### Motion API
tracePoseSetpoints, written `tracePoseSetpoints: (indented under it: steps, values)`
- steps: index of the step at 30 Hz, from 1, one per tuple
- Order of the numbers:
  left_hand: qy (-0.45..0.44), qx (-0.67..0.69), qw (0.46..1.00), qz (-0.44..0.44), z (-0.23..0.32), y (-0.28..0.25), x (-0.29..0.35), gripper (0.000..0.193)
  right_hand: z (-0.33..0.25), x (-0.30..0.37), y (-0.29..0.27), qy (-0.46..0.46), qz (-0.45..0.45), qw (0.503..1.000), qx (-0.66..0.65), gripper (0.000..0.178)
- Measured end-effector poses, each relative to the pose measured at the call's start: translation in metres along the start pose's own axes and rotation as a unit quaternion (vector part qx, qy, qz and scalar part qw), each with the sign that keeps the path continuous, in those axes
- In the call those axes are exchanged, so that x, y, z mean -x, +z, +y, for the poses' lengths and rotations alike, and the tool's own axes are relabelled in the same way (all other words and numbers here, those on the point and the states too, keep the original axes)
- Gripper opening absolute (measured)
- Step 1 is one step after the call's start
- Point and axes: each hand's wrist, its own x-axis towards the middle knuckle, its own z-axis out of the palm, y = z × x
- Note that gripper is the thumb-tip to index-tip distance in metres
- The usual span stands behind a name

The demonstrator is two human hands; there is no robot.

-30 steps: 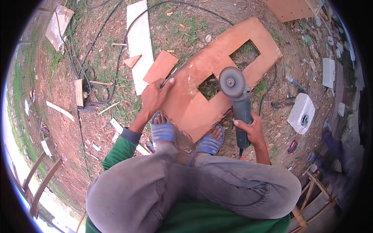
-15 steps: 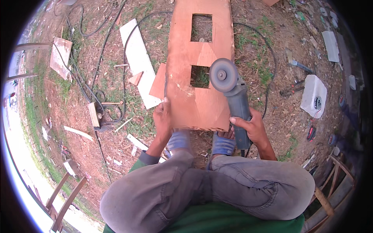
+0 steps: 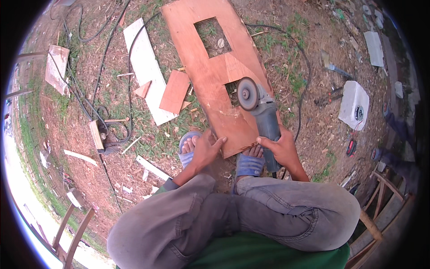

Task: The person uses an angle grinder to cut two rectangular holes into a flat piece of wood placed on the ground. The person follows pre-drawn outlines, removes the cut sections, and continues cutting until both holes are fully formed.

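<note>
A reddish-brown plywood board with two rectangular cutouts slants away in front of me. My left hand grips its near left corner, thumb on top and the other fingers partly hidden. In my right hand is a grey angle grinder, held by its body. Its round disc is over the board and partly covers the nearer cutout. Whether the disc is turning I cannot tell. The board's near edge is ragged and lies close to my right foot in a blue sandal.
Left of the board lie a small plywood piece and a long white panel. Black cable curves along the right side. A white block and a wooden frame stand farther right. Wood scraps litter the dry grass.
The board has swung, its far end now toward the left. My left hand has shifted to its near corner. My left foot has moved outward, and the grinder has lowered slightly.
</note>
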Motion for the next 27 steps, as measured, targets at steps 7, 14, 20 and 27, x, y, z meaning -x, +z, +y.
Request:
tracePoseSetpoints:
  steps: [7, 14, 20, 27]
  values:
    - [-0.013, 0.025, 1.000, 0.011, -0.010, 0.004, 0.002, 0.042, 0.001, -0.010, 0.013, -0.009, 0.011, 0.999, 0.032, 0.042]
    - [-0.013, 0.002, 1.000, 0.020, -0.007, 0.003, 0.001, 0.040, -0.006, -0.009, 0.017, 0.011, 0.009, 0.999, 0.046, 0.048]
    - [0.004, -0.025, 1.000, 0.019, -0.002, 0.000, 0.004, 0.041, 0.004, -0.008, 0.020, 0.004, 0.020, 0.996, 0.084, 0.058]
    - [0.005, 0.018, 1.000, 0.016, -0.004, 0.001, 0.003, 0.039, 0.013, -0.017, 0.012, -0.026, 0.022, 0.988, 0.153, 0.052]
